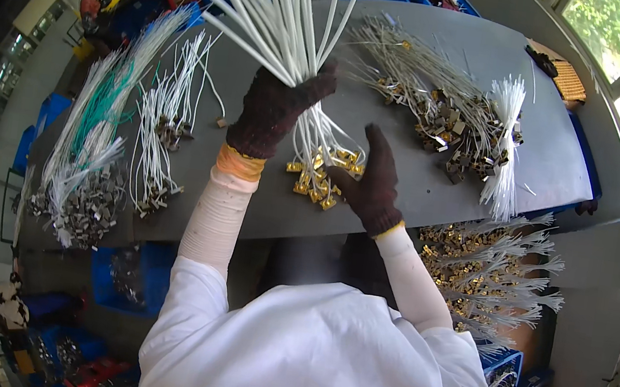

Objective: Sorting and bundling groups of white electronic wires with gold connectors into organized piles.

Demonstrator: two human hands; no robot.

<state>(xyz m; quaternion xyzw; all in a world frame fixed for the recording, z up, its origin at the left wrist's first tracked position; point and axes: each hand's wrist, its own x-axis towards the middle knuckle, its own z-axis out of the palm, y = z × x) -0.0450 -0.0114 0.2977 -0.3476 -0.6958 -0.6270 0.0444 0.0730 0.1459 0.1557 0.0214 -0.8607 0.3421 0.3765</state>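
Observation:
My left hand (278, 107), in a dark knit glove, is shut around the middle of a bundle of white wires (286, 14) that fans out upward over the grey table (403, 198). The bundle's lower ends carry gold metal terminals (320, 175) that rest on the tabletop. My right hand (374, 182), also gloved, touches these terminals with its fingers, index finger raised. Both forearms wear white sleeves.
A heap of white wires with metal terminals (446, 110) lies at the right of the table. More white and green wire bundles (97, 142) lie at the left. A crate of gold-tipped wires (487, 275) sits at my right. Blue bins (120, 270) stand below. Another person (89, 0) stands far left.

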